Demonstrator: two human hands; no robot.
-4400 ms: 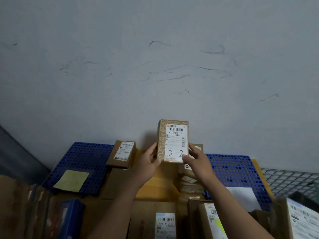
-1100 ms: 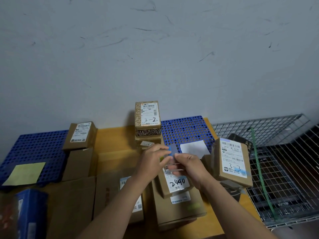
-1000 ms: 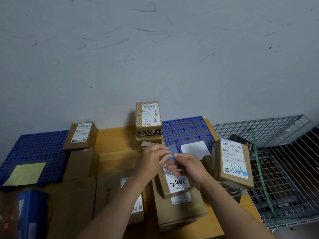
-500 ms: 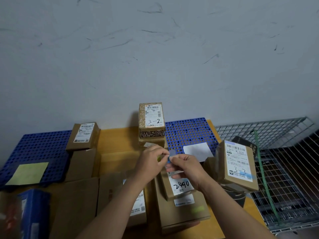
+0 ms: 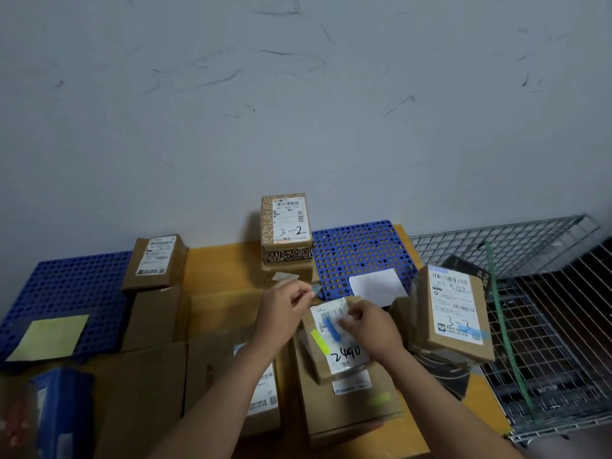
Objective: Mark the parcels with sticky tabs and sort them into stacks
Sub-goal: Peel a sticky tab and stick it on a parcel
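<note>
Two hands at work above a wooden bench (image 5: 222,266) that stands against a scuffed grey wall.

1. Parcel marked "2490" (image 5: 346,357): small brown box, front centre, lying askew on a larger carton (image 5: 351,409). Its white label carries a blue tab (image 5: 331,328), and a yellow-green tab (image 5: 320,341) sits at its left edge.
2. Right hand (image 5: 372,327): fingers curled down onto that label, tips at the blue tab. Whether the grip holds the tab or only presses it cannot be told.
3. Left hand (image 5: 284,309): just left of the parcel, grip closed, thumb and forefinger pinching a small pale slip (image 5: 314,290) too small to identify.
4. Parcel marked "3-2" (image 5: 286,223): on top of a stack at rear centre, by the wall.
5. Parcel marked "3-3" (image 5: 453,314): on top of a stack at right, with a second blue tab (image 5: 477,334) on the lower corner of its label.
6. Left blue mat (image 5: 66,283), perforated, bearing a yellow sheet (image 5: 49,336); right blue mat (image 5: 361,246), bearing a white sheet (image 5: 377,286).
7. Wire basket (image 5: 546,326): far right, beside the bench.
</note>
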